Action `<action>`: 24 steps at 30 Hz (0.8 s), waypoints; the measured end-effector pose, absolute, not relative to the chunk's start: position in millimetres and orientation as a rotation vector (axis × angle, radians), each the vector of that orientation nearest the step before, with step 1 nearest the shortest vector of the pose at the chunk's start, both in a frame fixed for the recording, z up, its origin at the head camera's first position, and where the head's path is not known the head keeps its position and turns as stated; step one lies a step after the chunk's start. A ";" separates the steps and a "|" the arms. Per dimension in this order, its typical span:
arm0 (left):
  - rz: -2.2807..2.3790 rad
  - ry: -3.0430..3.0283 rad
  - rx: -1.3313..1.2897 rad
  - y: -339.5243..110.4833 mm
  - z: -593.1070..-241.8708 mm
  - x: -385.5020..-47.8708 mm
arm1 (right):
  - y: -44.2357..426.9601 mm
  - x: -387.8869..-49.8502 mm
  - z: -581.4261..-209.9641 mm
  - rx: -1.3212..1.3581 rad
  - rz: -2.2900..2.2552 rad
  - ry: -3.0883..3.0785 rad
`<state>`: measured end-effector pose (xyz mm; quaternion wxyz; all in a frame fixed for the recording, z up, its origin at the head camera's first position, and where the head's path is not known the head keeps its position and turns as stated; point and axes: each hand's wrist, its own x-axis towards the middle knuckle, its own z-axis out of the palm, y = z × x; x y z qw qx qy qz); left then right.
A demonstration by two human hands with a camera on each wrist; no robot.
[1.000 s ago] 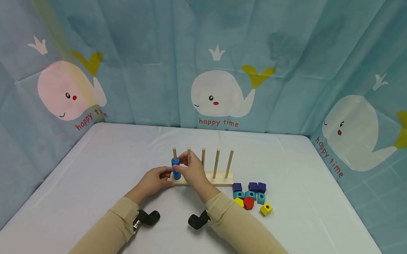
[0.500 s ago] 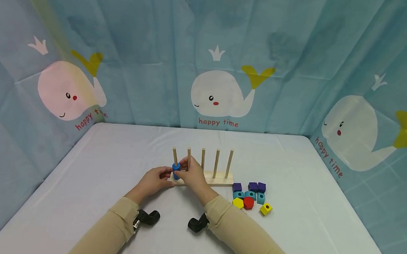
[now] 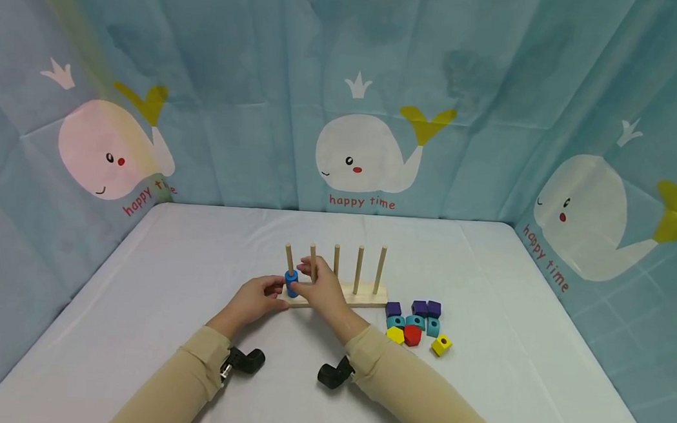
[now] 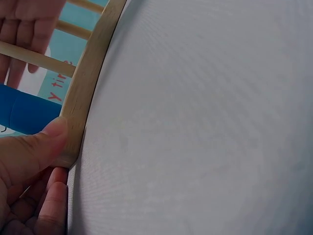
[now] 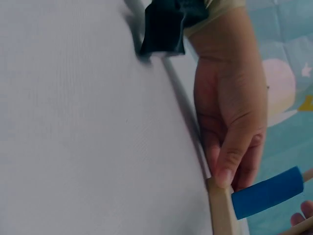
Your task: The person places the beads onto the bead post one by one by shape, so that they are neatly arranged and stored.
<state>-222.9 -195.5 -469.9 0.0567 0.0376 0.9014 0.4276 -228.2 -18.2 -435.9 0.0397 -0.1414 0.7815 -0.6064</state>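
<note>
A pair of blue cylindrical blocks (image 3: pixel 291 281) sits low on the leftmost peg (image 3: pixel 289 257) of a wooden peg base (image 3: pixel 364 296), with a person's hands on either side. The trouble most likely to follow would come from the right hand (image 3: pixel 326 295): the second peg (image 3: pixel 313 262) appears to stand between its thumb and its fingers, so a careless sideways pull could snag it and jerk the base around. With the left hand (image 3: pixel 254 302) steadying only one end, the far end could swing toward the loose pieces near it, among them a purple cube (image 3: pixel 393 309), a yellow hexagonal block (image 3: pixel 395 335) and a red hexagonal block (image 3: pixel 412 336). The right sleeve (image 3: pixel 409 384), close to those pieces, might also sweep them aside if the elbow drifts outward. The left hand pinches the base's end, thumb laid along the edge and fingers bent around the corner. The right hand reaches in at an angle from the near side, fingers extended and well spread from the thumb, gripping nothing; whether its thumb touches the blue blocks cannot be told. Black wrist cameras (image 3: pixel 334 373) jut inward beneath both wrists, over the white tabletop (image 3: pixel 486 272).
</note>
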 end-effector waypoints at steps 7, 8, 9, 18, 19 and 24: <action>1.267 2.754 0.079 -194.9 -471.4 -222.4 | -2.4 -213.9 -419.0 -0.525 -1.914 2.362; 1.267 2.754 0.069 -194.4 -471.7 -222.6 | 0.8 -212.4 -416.8 -0.540 -1.922 2.346; 1.273 2.751 0.058 -194.1 -472.1 -222.7 | 4.3 -210.9 -414.6 -0.554 -1.931 2.329; 1.303 2.731 0.047 -193.4 -473.2 -223.8 | 56.6 -208.4 -402.7 -0.601 -1.936 2.312; 1.306 2.729 0.047 -193.2 -473.1 -223.6 | 64.8 -209.5 -401.9 -0.575 -1.926 2.325; 1.297 2.738 0.059 -192.9 -471.2 -222.2 | 106.0 -212.6 -399.4 -0.476 -1.851 2.418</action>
